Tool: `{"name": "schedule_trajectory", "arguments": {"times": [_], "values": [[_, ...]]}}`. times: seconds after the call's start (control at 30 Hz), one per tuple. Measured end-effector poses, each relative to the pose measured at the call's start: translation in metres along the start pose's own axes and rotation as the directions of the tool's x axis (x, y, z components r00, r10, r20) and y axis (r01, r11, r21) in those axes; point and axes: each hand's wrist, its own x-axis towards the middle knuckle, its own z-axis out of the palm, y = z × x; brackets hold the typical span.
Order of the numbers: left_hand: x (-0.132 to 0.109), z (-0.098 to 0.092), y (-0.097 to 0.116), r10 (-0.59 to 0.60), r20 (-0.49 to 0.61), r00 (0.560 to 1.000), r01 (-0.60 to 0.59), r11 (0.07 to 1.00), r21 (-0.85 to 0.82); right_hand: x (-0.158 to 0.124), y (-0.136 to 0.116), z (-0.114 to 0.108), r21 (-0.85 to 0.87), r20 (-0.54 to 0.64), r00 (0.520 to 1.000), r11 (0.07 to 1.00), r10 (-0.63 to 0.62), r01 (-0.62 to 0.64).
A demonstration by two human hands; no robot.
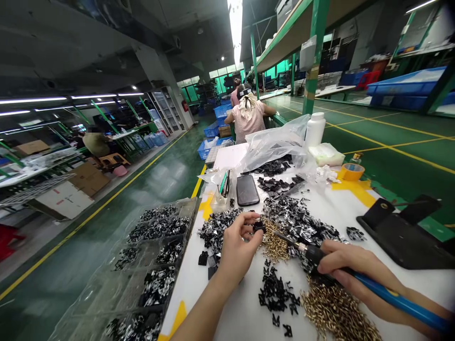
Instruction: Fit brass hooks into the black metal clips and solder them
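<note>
My left hand (241,241) pinches a small black plastic part (259,226) between thumb and fingers above the white table. My right hand (350,265) is closed around a soldering iron (377,286) with a blue handle and black grip. Its metal shaft points left, and the tip is at or close to the black part; contact is not clear. Beneath the hands lies a pile of small brass pieces (275,246). A larger brass heap (337,308) sits below my right hand. Loose black clips (277,291) lie between them, and a mound of shiny black parts (302,215) lies behind.
A compartment tray (149,241) of black parts stands at the left. Further back are a phone (248,190), a clear bag (280,142), a white bottle (315,129) and orange tape (353,171). A black stand (408,232) is at the right. Another person (250,116) sits ahead.
</note>
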Motion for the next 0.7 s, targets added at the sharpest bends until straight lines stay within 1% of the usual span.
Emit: {"name": "schedule_trajectory", "arguments": {"times": [0.2, 0.47, 0.7], "values": [[-0.0006, 0.0006, 0.0001, 0.005, -0.005, 1.0, -0.005, 1.0, 0.014, 0.0021, 0.0005, 0.0049, 0.035, 0.026, 1.0, 0.999, 0.008, -0.009], [-0.001, 0.0009, -0.0006, 0.005, 0.028, 1.0, -0.006, 0.999, 0.037, -0.0005, 0.0007, 0.0044, 0.067, 0.033, 0.999, 0.997, 0.029, -0.031], [-0.0029, 0.0018, 0.0001, 0.022, 0.046, 0.999, -0.025, 0.998, 0.056, -0.0025, 0.0054, 0.0089, 0.096, 0.077, 0.995, 0.993, 0.058, -0.065]]}}
